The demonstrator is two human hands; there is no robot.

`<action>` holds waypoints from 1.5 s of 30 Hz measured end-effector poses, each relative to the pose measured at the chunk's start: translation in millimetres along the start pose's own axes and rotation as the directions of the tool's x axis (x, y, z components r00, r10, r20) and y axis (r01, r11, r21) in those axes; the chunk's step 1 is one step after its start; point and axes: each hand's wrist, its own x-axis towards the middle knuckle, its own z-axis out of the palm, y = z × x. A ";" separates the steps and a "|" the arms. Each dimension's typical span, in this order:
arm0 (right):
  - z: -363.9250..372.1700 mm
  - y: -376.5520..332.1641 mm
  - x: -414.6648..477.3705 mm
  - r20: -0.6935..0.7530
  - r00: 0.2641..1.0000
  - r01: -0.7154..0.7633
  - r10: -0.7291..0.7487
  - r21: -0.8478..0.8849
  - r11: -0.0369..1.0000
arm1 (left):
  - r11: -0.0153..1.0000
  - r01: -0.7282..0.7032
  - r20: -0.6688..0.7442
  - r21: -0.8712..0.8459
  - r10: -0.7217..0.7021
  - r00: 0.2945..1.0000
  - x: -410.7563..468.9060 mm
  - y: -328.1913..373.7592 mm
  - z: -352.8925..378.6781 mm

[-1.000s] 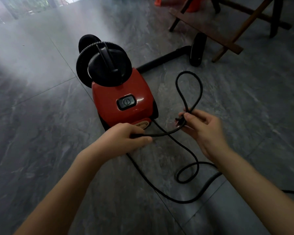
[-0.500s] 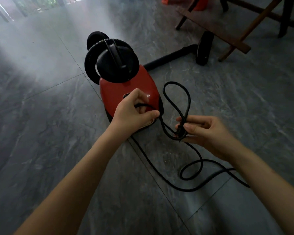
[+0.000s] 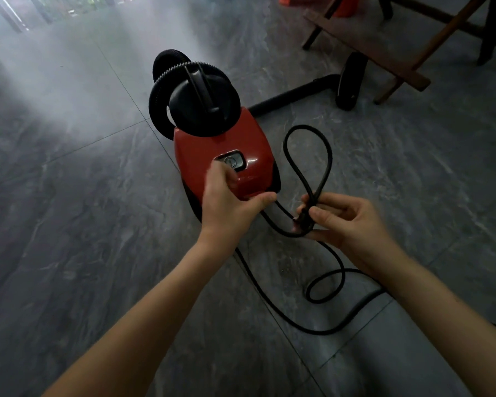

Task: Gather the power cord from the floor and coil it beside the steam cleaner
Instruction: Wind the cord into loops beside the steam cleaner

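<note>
On the grey tiled floor (image 3: 69,224), wide free space lies left of the red steam cleaner (image 3: 224,156). Left hand (image 3: 229,202) has risen to the cleaner's near edge, loosely curled, holding nothing I can see. Right hand (image 3: 347,222) pinches the power cord (image 3: 307,156) loop; the rest trails on the floor, near the wooden chair legs (image 3: 384,53).
</note>
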 end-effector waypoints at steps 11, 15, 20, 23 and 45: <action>1.9 0.3 -0.4 -0.069 0.997 0.025 -0.024 0.009 1.000 | 0.951 0.202 0.012 -0.232 -0.205 0.979 -34.8 -1.6 -11.0; 3.4 0.2 -1.9 -0.089 0.996 0.016 -0.020 -0.049 0.999 | 0.836 0.451 0.094 -0.312 -0.445 0.891 -46.8 -9.8 -5.9; 6.1 1.8 -6.6 -0.064 0.998 0.015 -0.029 -0.203 0.979 | 0.314 0.660 0.427 -0.682 -0.561 0.709 -35.4 -4.5 3.2; 7.3 1.3 -11.1 -0.029 0.999 0.027 -0.037 -0.276 0.961 | 0.476 0.600 0.368 -0.644 -0.495 0.787 -30.7 -2.9 4.3; 27.9 2.0 -24.4 0.122 0.990 0.101 -0.063 -0.333 0.937 | 0.783 0.380 0.616 -0.492 0.004 0.788 -15.9 21.5 4.2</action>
